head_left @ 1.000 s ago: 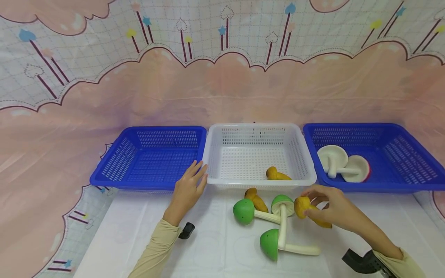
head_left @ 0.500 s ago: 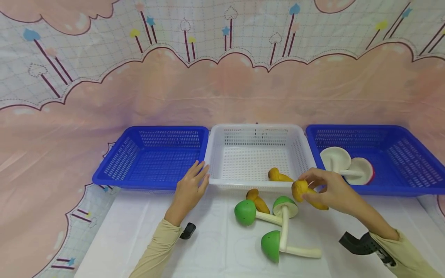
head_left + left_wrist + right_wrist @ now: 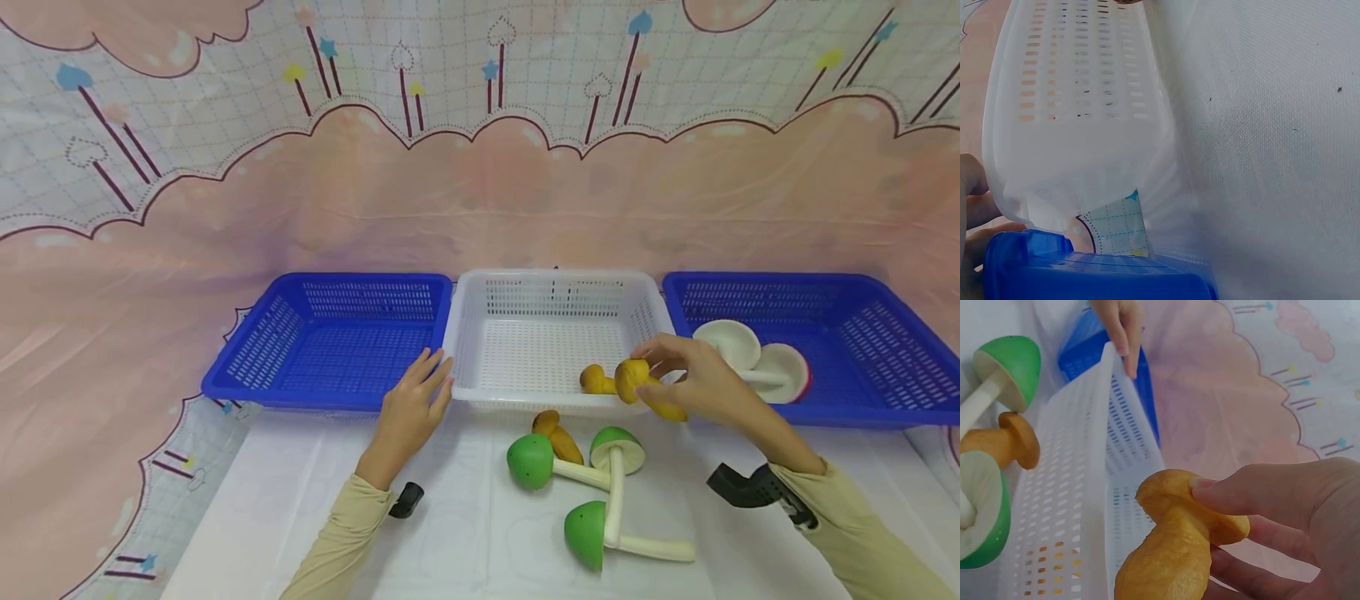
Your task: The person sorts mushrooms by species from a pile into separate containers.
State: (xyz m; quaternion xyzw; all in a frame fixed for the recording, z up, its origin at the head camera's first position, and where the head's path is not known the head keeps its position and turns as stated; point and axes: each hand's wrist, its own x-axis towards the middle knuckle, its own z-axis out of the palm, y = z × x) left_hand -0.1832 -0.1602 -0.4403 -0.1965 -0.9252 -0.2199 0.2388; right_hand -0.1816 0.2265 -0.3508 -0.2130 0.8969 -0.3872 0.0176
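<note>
My right hand (image 3: 693,375) pinches a yellow toy mushroom (image 3: 1172,544) by its cap, over the front right rim of the white basket (image 3: 555,398). Inside that basket lies another yellow mushroom (image 3: 592,379), partly covered by the held one. My left hand (image 3: 408,408) rests with fingers extended at the meeting rims of the white basket and the left blue basket (image 3: 281,398). In front of the white basket, a third yellow mushroom (image 3: 566,446) lies on the table behind several green-capped mushrooms (image 3: 530,461) with pale stems.
At the right stands a second blue basket (image 3: 847,412) holding two white mushrooms (image 3: 727,342), one with a red edge. A white cloth (image 3: 465,517) covers the table. Behind the baskets hangs a pink patterned cloth (image 3: 420,208).
My right hand has carried the yellow mushroom up and to the left, from above the table to the white basket's front rim. The left hand has stayed in place.
</note>
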